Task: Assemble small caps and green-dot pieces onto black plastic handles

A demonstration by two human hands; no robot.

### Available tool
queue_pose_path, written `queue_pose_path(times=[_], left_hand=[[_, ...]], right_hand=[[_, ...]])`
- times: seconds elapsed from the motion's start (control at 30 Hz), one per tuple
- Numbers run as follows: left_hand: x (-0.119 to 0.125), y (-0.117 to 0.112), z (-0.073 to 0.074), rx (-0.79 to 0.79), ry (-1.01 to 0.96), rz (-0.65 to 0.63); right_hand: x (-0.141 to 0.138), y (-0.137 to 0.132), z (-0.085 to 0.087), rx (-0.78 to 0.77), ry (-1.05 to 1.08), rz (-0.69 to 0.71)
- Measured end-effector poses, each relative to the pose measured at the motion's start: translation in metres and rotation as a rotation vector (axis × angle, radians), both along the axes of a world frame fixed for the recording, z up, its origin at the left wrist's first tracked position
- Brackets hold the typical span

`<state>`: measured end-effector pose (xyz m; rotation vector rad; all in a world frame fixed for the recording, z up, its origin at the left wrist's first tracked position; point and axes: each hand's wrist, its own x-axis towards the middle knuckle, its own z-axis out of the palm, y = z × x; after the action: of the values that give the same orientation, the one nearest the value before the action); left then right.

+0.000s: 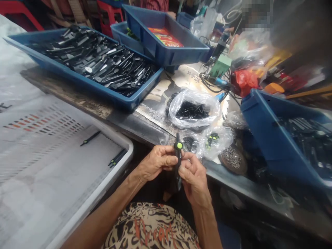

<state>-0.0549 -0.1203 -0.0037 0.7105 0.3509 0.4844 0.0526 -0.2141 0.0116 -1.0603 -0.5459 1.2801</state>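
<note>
A black drawing compass (178, 160) with a round green disc near its top stands upright between my hands, legs together and pointing down. My left hand (159, 162) pinches it from the left, thumb just below the green disc. From the right, the fingers of my right hand (193, 171) grip it lower down. Just beyond my hands are a clear bag of small black parts (190, 143) and another bag with green and black pieces (212, 140). Several similar black compasses (117, 158) with green discs lie in the white crate (129, 147) to the left.
A long blue tray (129, 100) heaped with black compass parts stands at the back left, beside stacked blue bins (178, 57). A plastic bag (176, 119) of black pieces sits mid-table. At right are a round dish of small metal pieces (233, 160) and a blue bin (261, 128).
</note>
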Motion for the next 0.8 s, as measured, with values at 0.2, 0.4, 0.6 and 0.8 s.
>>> queue_pose_path(times=[0.2,0.4,0.6,0.8], left_hand=[[-0.005,-0.004,0.001,0.062,0.009,0.066],[-0.025,0.001,0.006,0.102,0.042,0.24],[-0.064,0.011,0.009,0.227,0.312,0.432],[-0.137,0.038,0.0,0.086,0.463,0.865]], right_hand=[[-0.004,0.003,-0.003,-0.017,-0.154,0.003],[-0.017,0.008,-0.008,-0.076,-0.512,0.026],[-0.044,0.028,-0.009,-0.058,-0.66,0.175],[-0.063,0.053,-0.029,0.012,-0.644,0.371]])
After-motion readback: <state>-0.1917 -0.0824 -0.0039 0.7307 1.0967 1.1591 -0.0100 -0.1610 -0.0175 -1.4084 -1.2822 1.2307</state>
